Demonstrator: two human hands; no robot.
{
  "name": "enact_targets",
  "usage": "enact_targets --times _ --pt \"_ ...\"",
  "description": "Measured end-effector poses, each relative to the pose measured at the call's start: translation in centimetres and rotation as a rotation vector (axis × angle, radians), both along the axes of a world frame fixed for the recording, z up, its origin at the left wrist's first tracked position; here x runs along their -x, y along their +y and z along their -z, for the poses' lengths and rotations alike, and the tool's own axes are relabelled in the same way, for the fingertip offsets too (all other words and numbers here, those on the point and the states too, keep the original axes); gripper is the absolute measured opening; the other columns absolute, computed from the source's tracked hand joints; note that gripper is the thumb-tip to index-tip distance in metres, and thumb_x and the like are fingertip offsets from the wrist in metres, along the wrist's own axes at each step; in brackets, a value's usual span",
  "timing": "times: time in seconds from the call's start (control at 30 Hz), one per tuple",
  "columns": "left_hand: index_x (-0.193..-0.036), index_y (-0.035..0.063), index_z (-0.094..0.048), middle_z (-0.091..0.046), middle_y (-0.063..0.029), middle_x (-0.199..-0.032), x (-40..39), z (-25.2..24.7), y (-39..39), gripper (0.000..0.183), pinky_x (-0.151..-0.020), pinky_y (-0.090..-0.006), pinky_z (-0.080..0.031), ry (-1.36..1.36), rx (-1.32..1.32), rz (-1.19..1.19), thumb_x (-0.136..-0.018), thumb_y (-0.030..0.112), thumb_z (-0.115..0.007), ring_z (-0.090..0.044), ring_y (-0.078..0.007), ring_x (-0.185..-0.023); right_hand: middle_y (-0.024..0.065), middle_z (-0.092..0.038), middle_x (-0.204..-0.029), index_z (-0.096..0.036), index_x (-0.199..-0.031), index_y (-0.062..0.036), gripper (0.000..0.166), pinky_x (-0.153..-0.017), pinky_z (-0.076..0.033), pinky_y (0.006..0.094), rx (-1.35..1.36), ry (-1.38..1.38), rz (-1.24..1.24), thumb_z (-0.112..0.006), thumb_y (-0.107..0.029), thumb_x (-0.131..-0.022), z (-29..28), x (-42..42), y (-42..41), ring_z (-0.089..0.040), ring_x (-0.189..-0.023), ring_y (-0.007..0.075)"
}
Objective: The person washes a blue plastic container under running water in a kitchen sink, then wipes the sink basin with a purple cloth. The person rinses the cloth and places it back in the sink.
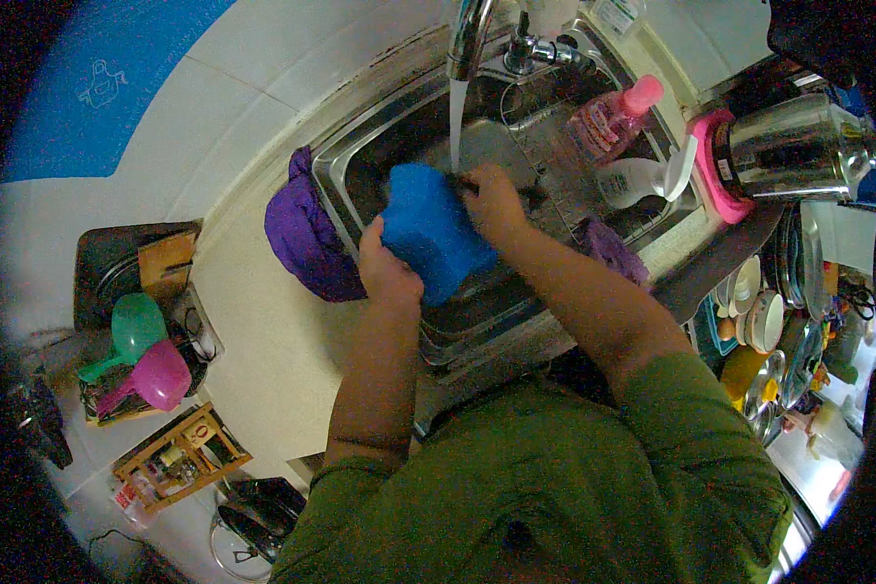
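Observation:
A blue item (434,226), a cloth or a soft plastic piece, is held over the stainless steel sink (339,171). My left hand (388,266) grips its lower left edge, thumb on top. At its upper right edge is my right hand (495,204), fingers curled; whether they pinch the edge or hold something small is hidden. Water (458,120) runs from the chrome faucet (469,44) just beyond the blue item, close to my right fingers. A greyish flat surface (474,146) shows in the basin behind the stream.
Right of the basin, a pink-capped bottle (606,124) and a white bottle (631,182) lie near a wire rack (555,212). Purple cloths hang left (303,226) and right (613,252). A steel container (788,150) stands farther right. Green (139,325) and pink (160,374) dippers sit left.

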State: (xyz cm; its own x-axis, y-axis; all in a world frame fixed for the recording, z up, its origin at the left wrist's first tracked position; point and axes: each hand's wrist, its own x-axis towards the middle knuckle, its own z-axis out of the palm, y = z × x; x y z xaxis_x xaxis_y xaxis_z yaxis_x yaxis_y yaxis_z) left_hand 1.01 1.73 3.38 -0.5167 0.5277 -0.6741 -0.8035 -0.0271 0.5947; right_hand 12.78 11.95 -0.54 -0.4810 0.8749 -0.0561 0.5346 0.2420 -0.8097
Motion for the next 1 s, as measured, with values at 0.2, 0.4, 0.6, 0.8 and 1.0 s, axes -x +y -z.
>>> enact_targets --times 0.2,0.4,0.6,0.8,1.0 --pt "-0.117 -0.0003 -0.051 -0.058 -0.0152 -0.113 0.9 -0.4 -0.8 0.046 -0.093 -0.0482 -0.042 0.023 -0.027 0.008 -0.086 0.034 -0.052 -0.056 -0.0332 -0.101 0.0150 -0.060 -0.097 -0.065 -0.094 -0.0072 0.019 -0.086 -0.045 0.0412 -0.054 -0.032 -0.044 -0.061 -0.007 -0.076 0.5 -0.8 0.1 -0.056 -0.098 0.0334" --pt "-0.119 0.0002 -0.051 -0.057 -0.0155 -0.116 3.4 -0.7 -2.3 0.048 -0.094 -0.0493 -0.041 0.016 -0.186 0.115 -0.086 0.036 -0.050 -0.055 -0.0340 -0.105 0.0172 -0.061 -0.104 -0.064 -0.100 -0.0032 0.024 -0.084 -0.046 0.0382 -0.064 0.023 0.143 -0.065 -0.012 -0.078 -1.7 -2.7 5.3 -0.058 -0.095 0.0346" --pt "-0.123 0.0007 -0.047 -0.053 -0.0167 -0.122 3.3 -0.6 -2.5 0.052 -0.096 -0.0504 -0.038 0.023 -0.127 0.060 -0.087 0.038 -0.049 -0.052 -0.0348 -0.110 0.0188 -0.061 -0.099 -0.061 -0.102 -0.0017 0.024 -0.080 -0.046 0.0363 -0.475 0.119 0.327 -0.064 -0.011 -0.080 -2.9 -5.3 10.6 -0.059 -0.090 0.0329" --pt "-0.126 0.0012 -0.045 -0.051 -0.0168 -0.125 2.6 -0.7 -2.1 0.053 -0.098 -0.0514 -0.037 -0.020 -0.126 0.033 -0.088 0.038 -0.049 -0.050 -0.0355 -0.112 0.0138 -0.060 -0.104 -0.057 -0.115 -0.0062 0.043 -0.086 -0.044 0.0337 0.102 -0.011 0.276 -0.070 -0.010 -0.074 0.4 -6.9 11.9 -0.057 -0.099 0.0225" --pt "-0.126 0.0007 -0.045 -0.051 -0.0165 -0.125 1.7 -0.8 -2.3 0.050 -0.098 -0.0509 -0.037 -0.049 -0.128 0.064 -0.090 0.036 -0.047 -0.050 -0.0349 -0.112 0.0204 -0.056 -0.112 -0.056 -0.111 0.0021 0.043 -0.091 -0.041 0.0335 -0.163 0.337 0.720 -0.069 -0.011 -0.072 -1.9 -6.1 15.7 -0.055 -0.104 0.0291"
